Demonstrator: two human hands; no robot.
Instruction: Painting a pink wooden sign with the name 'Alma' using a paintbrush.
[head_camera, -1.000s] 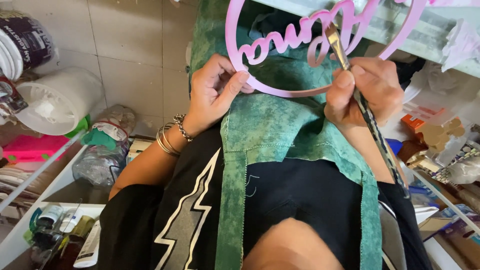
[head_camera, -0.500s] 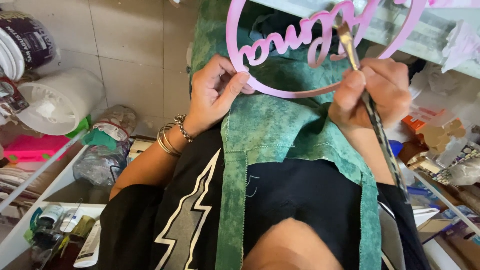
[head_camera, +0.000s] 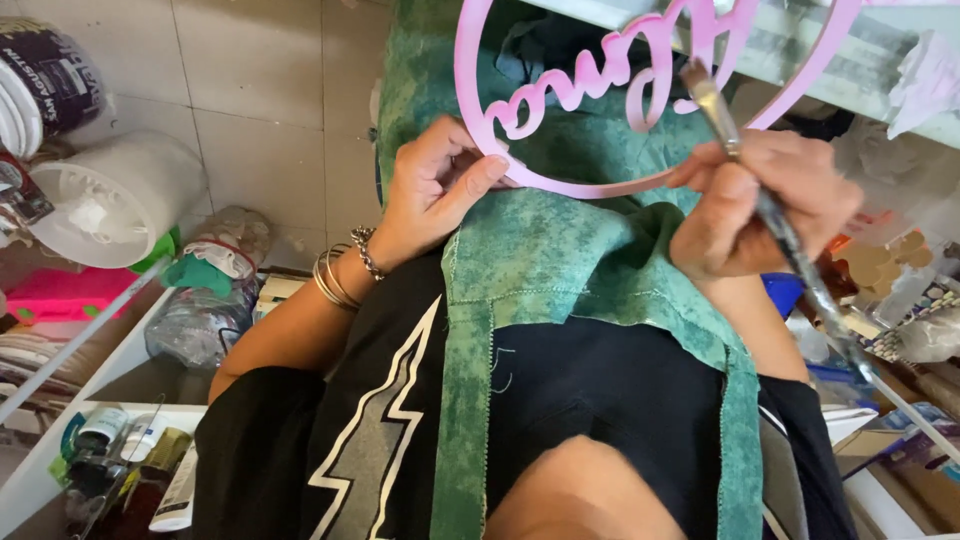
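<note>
Both my hands are closed: left hand (head_camera: 435, 195) pinches the pink ring sign (head_camera: 600, 120) at its lower rim, right hand (head_camera: 765, 205) grips a paintbrush (head_camera: 775, 215) touching the lettering.

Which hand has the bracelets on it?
The left hand, the one pinching the pink hoop at its lower rim. Bangles ring its wrist. The right hand holds the paintbrush; no bracelets show on it.

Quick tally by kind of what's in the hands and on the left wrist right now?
Pink cut-out ring sign, held at its rim by the left hand: 1
Paintbrush, in the right hand: 1
Bangles and bracelet, too close together to separate: several
Total: 2, plus the wristwear
</note>
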